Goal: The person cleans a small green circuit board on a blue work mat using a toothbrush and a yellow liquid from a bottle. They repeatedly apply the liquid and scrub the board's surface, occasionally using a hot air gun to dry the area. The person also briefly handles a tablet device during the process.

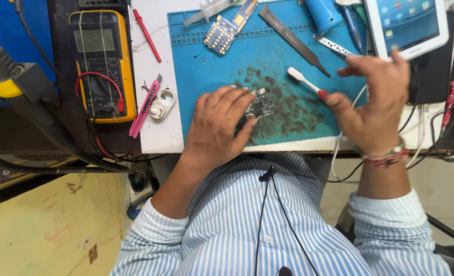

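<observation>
Pinching a circuit board (263, 104), left hand (218, 125); right hand (378, 105) holds toothbrush (303, 79).

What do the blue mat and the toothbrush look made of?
The blue mat looks like matte silicone or rubber: moulded compartments along its top, dark stains. The toothbrush in the right hand looks like glossy white plastic with a red grip.

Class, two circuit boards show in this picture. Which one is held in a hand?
The small dark circuit board, gripped by the left hand. The yellow-dotted board lies untouched at the mat's far edge.
</observation>
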